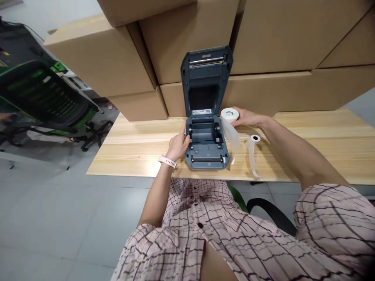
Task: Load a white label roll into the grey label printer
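Note:
A dark grey label printer [208, 150] stands on the wooden table with its lid [206, 82] raised, showing the roll bay and two black roll holders inside. My left hand [178, 143], with a pale watch band on its wrist, grips the printer's left side, thumb over the rim. To the printer's right, my right hand [245, 117] is closed around a large white label roll [229, 114], its loose strip hanging toward the table's front. A smaller white roll [255, 138] with a black core stands nearby, its strip trailing to the table edge.
Stacked cardboard boxes [187, 43] line the back of the wooden table [125, 150] behind the printer. On the left, beyond the table, is a black mesh office chair [43, 97], with part of another person beside it. A chair armrest [271, 214] shows below the front edge.

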`<action>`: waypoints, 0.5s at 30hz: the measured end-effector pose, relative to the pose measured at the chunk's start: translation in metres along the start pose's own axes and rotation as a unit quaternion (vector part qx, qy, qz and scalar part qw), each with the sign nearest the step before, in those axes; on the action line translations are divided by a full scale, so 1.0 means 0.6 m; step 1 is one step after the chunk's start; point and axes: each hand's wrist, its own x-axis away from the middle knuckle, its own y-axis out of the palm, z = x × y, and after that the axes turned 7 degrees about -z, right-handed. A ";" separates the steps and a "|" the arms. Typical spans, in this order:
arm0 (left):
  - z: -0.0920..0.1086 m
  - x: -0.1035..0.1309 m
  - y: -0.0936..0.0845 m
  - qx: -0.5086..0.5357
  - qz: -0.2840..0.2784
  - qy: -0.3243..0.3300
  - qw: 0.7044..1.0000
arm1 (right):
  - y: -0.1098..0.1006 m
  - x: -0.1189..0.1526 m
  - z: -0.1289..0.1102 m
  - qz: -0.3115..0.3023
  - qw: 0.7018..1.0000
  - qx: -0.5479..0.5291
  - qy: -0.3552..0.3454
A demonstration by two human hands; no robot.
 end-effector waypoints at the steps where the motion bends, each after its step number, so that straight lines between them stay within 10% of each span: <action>1: 0.001 0.001 0.000 0.003 -0.001 -0.002 1.000 | 0.004 0.000 -0.002 0.008 1.000 -0.018 -0.010; 8: 0.001 0.002 0.004 0.041 0.003 -0.004 0.999 | 0.035 0.056 -0.091 -0.020 0.993 -0.076 -0.084; 13: 0.000 0.004 0.006 0.058 0.009 -0.002 0.998 | 0.108 0.044 -0.198 -0.243 0.919 0.278 -0.136; 15: 0.001 0.004 0.006 0.057 0.011 0.000 0.998 | 0.135 0.025 -0.217 -0.237 0.881 0.377 -0.160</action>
